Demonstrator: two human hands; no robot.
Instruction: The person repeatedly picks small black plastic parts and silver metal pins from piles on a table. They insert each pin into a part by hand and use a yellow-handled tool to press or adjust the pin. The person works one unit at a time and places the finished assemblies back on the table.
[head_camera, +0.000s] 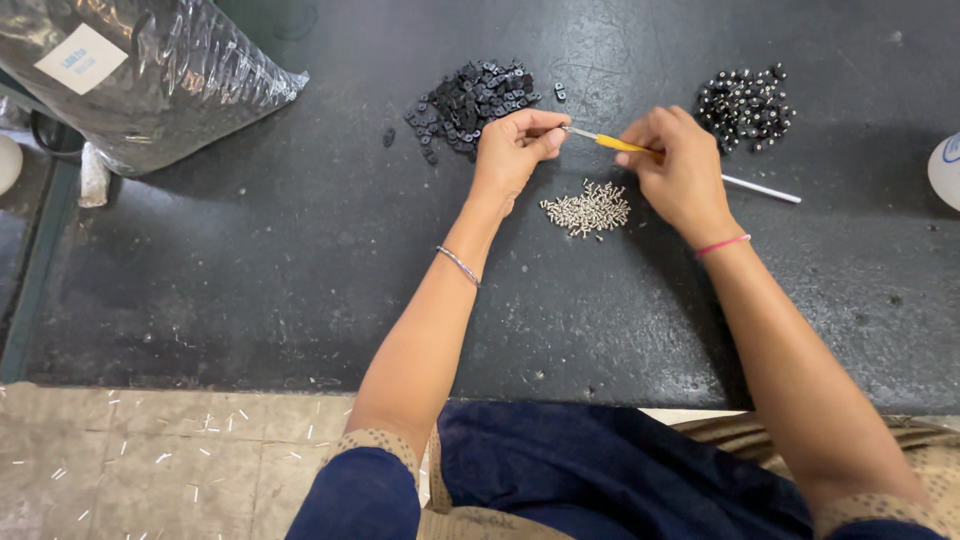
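Lap: dark blue cloth (600, 460), nearest.
Left hand (512, 150): grip pinched shut on small part, beyond screw pile (588, 208).
Right hand (680, 165): grip closed around yellow-handled screwdriver (620, 144); keep tip square.

You are looking down on a dark, matte black desk (250, 260) whose surface is scuffed and speckled with pale marks. Its near edge meets a floor (150, 450) of beige tiles littered with small white slivers. At the far left a clear plastic bag (150, 70) with a white label lies on the desk. Light falls evenly, with soft shadows.
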